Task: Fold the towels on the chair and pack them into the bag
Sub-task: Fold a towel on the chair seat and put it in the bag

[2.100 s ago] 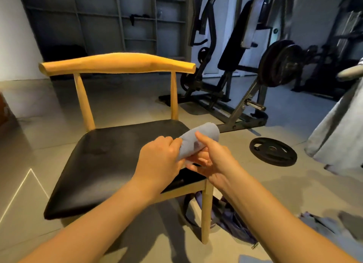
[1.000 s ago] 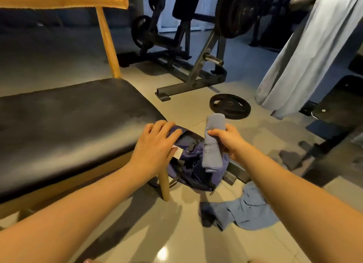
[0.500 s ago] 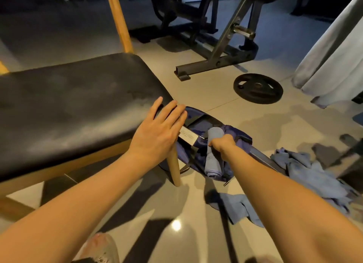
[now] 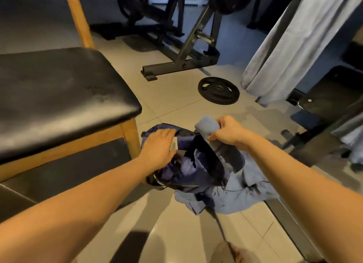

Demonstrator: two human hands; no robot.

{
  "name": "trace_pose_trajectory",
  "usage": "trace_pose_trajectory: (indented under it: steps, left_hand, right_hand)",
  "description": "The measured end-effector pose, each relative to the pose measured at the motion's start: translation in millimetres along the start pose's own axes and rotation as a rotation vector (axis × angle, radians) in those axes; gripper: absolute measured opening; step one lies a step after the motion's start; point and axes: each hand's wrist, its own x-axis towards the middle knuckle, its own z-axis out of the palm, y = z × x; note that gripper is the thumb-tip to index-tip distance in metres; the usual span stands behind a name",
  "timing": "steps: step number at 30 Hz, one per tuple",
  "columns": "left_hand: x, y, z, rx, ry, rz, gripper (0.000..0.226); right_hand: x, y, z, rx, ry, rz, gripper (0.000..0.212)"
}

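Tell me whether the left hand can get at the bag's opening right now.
Probably yes: the left hand rests on the bag beside its opening, nothing between; the right hand holds the rolled towel over it.

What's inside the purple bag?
Only the lower end of the rolled towel, held by the right hand, shows at the opening of the bag. Deeper contents are hidden by dark folds.

We see a grey-blue towel [image 4: 207, 125] in the right hand [image 4: 229, 130]; a navy bag [image 4: 196, 164] under the left hand [image 4: 159, 147]; a black-seated, tan-wood chair [image 4: 59, 90] to its left; a pale blue cloth [image 4: 245, 190] below the right wrist.
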Motion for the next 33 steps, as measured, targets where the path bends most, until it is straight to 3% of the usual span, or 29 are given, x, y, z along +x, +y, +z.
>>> trace_pose_trajectory:
  steps: [3,7,9,15,19,24,33]
  left_hand:
    - [28,12,30,-0.059,-0.198,-0.068,0.084]
    - [34,36,62,-0.076,-0.324,-0.074,0.037]
    - [30,41,68,-0.098,-0.285,-0.07,0.028]
    - [10,35,32,-0.036,-0.039,0.008,0.032]
    - [-11,33,1,-0.025,0.01,-0.003,0.032]
    - [-29,35,-31,-0.027,0.093,0.026,0.037]
    - [-31,63,-129,-0.013,0.304,-0.003,0.027]
  right_hand:
    - [-18,19,-13,0.009,-0.029,-0.012,0.021]
    - [-31,60,-13,0.162,-0.021,-0.025,0.018]
    - [-32,78,-8,0.263,-0.007,-0.011,0.026]
    - [-18,84,-3,0.572,0.075,-0.027,0.034]
    - [-16,70,-2,0.64,0.083,-0.088,0.042]
    - [-22,52,-16,0.645,0.096,-0.133,0.037]
    - [-44,4,-64,0.676,0.313,-0.339,0.036]
